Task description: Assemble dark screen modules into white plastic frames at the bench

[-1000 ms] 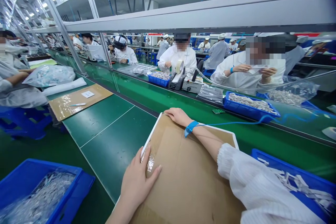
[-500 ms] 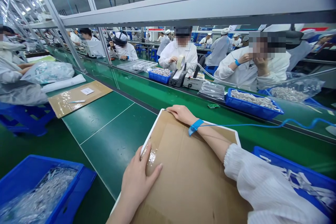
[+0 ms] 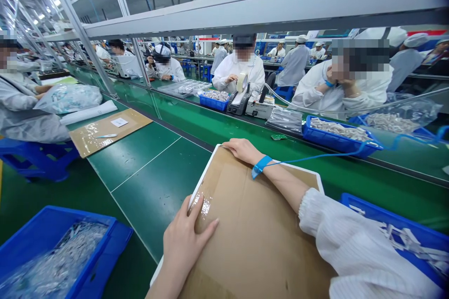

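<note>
A large brown cardboard sheet (image 3: 252,215) with a white rim and shiny clear tape near its left side lies on the green bench in front of me. My left hand (image 3: 187,231) holds its left edge, fingers at the rim and thumb lying on top. At the far left corner, the fingers of my right hand (image 3: 243,151) are closed on the edge; their tips are partly hidden. A blue wrist strap (image 3: 261,167) with a blue cord circles my right wrist.
Blue bins of small white parts stand at lower left (image 3: 70,252), lower right (image 3: 396,233) and beyond the belt (image 3: 340,135). A small green board (image 3: 278,137) lies on the belt (image 3: 242,131). Another cardboard sheet (image 3: 105,142) lies leftward. Several co-workers (image 3: 238,67) sit opposite.
My hands keep their places on the cardboard, and the view shifts slightly. The small green board has moved left along the belt. The person at far right has lowered their head toward their hands.
</note>
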Demonstrator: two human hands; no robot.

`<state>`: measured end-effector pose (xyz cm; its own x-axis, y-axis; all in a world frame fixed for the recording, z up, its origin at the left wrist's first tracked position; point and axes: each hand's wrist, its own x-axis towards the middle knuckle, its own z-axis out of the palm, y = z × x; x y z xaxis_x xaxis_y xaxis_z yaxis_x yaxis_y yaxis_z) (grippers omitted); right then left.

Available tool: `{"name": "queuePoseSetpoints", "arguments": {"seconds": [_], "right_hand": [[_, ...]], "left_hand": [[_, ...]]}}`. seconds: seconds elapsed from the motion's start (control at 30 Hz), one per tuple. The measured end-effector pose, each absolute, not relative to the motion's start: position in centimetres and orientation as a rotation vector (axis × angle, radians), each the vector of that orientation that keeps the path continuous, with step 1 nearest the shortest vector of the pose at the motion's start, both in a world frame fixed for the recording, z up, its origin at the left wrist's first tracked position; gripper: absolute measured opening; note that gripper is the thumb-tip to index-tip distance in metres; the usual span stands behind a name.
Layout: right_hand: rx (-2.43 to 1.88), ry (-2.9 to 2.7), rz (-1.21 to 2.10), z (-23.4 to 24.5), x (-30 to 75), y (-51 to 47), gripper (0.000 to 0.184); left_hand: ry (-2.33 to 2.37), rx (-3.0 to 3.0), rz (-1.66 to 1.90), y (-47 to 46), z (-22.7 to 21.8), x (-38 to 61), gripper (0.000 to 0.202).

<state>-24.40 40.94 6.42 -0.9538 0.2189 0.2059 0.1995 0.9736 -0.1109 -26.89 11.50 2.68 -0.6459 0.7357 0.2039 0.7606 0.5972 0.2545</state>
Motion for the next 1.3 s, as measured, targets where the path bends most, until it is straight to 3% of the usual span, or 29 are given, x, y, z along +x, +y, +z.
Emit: {"name": "queuePoseSetpoints", "arguments": {"seconds": [1.0, 1.2, 1.3], "right_hand": [[-0.445, -2.926, -0.021, 8.4, -18.4, 41.0, 0.022], [-0.489, -2.774, -0.074, 11.1, -18.0, 40.6, 0.033], [-0.341, -2.834, -0.084, 11.7, -19.1, 39.0, 0.029]], "left_hand": [[-2.897, -1.296, -0.524, 11.4, 3.7, -26.7, 0.048], [-2.933, -1.324, -0.584, 11.3, 3.7, -27.0, 0.059], [-2.946, -1.301, -0.657, 11.1, 3.7, -27.0, 0.068]]}}
